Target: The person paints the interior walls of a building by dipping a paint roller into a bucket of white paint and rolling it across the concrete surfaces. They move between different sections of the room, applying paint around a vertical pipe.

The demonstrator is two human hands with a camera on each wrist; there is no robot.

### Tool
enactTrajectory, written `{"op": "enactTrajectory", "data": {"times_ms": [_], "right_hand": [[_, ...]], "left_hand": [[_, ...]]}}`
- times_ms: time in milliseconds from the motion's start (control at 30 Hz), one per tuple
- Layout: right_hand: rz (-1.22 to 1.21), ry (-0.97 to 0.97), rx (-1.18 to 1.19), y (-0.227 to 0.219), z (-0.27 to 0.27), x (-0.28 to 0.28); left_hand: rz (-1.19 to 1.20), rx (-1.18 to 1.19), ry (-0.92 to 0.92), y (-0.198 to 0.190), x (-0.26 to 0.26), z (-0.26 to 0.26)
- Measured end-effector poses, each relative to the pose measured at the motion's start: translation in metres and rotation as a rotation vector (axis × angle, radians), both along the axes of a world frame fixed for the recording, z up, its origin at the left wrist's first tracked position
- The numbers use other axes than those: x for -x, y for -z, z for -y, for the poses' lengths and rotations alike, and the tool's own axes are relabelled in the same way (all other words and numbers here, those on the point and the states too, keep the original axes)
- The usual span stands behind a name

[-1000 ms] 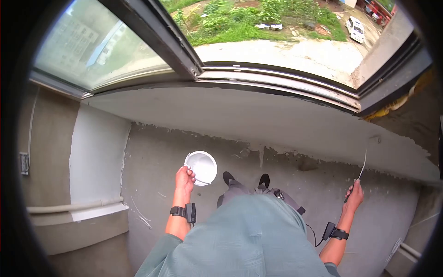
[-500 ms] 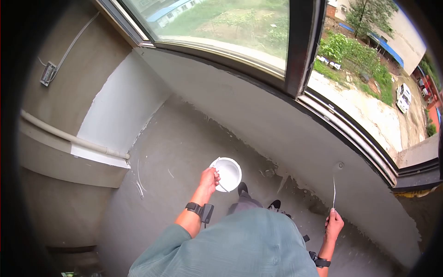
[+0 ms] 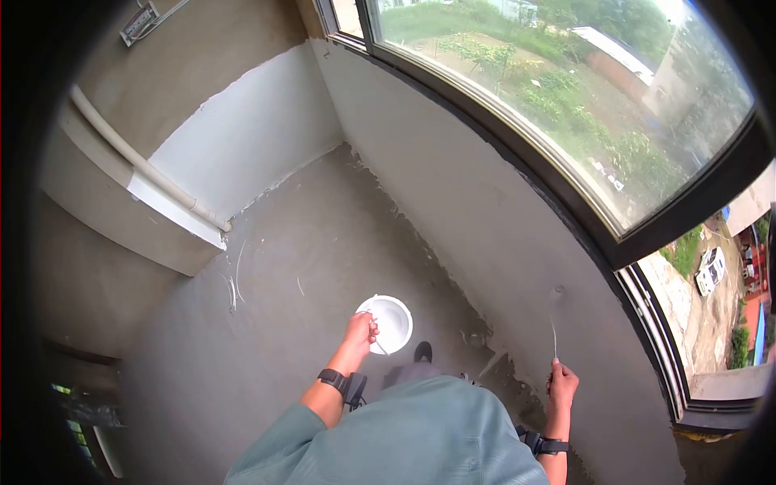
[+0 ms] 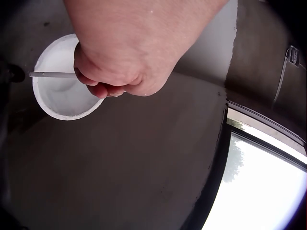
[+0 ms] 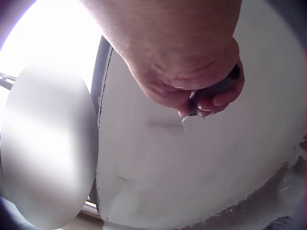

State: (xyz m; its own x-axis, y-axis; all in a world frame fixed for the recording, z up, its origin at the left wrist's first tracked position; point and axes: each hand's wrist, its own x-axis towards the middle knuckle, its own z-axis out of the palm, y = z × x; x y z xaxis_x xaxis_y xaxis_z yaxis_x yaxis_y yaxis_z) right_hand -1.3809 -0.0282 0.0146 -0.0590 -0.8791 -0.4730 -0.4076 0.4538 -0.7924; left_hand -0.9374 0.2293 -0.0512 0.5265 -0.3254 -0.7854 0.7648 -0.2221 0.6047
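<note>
A white bucket (image 3: 396, 319), its inside coated white, hangs by its bail handle (image 4: 53, 74) from my left hand (image 3: 361, 330). The curled fingers wrap the handle over the bucket's near side. On the other side, my right hand (image 3: 563, 383) grips a putty knife (image 3: 554, 339) whose thin blade points forward, seen nearly edge-on. Its dark handle (image 5: 216, 91) shows between the palm and fingers in the right wrist view; the hand hides most of the blade there. The low wall (image 3: 485, 202) under the window, coated pale grey, lies just beyond the blade.
A dark-framed window (image 3: 566, 121) runs above the low wall. At the left, a pale pipe (image 3: 145, 166) lies along a ledge, beneath an electrical box (image 3: 139, 24). The concrete floor (image 3: 267, 242) has white smears. A shoe (image 3: 423, 352) shows beside the bucket.
The head view has swung left, bringing in the left corner and more of the floor there. The bucket and putty knife stay in the hands, the knife now lower in front of the low wall.
</note>
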Motion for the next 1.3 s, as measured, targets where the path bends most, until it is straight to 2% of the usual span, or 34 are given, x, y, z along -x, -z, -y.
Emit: {"op": "enactTrajectory", "data": {"times_ms": [167,367,467,567,667,833,867,1067,1100,1300], "right_hand": [[0.070,-0.096,-0.129,0.006,0.021,-0.076],[0.199,-0.267,-0.132,-0.023,0.023,-0.180],[0.314,-0.415,0.075,-0.011,0.040,-0.208],[0.399,-0.621,-0.041,-0.038,0.039,-0.250],[0.283,-0.791,-0.082,-0.032,0.067,-0.267],[0.255,-0.731,-0.070,-0.013,0.088,-0.315],[0.264,-0.712,-0.068,0.008,0.113,-0.302],[0.272,-0.647,-0.081,0.022,0.142,-0.354],[0.284,-0.654,-0.078,0.044,0.168,-0.337],[0.306,-0.658,-0.070,0.054,0.183,-0.427]], "left_hand": [[0.015,-0.019,-0.106,0.006,-0.030,-0.027],[0.009,-0.056,-0.232,0.004,-0.065,-0.065],[0.013,-0.033,-0.323,0.013,-0.065,-0.068],[0.006,-0.010,-0.403,0.019,-0.071,-0.084],[0.008,-0.008,-0.474,0.031,-0.061,-0.077],[0.007,-0.024,-0.546,0.031,-0.076,-0.093],[0.018,-0.027,-0.564,0.047,-0.058,-0.077],[0.029,-0.046,-0.655,0.050,-0.088,-0.086],[0.046,-0.046,-0.676,0.069,-0.066,-0.063],[0.029,-0.061,-0.737,0.062,-0.115,-0.062]]}}
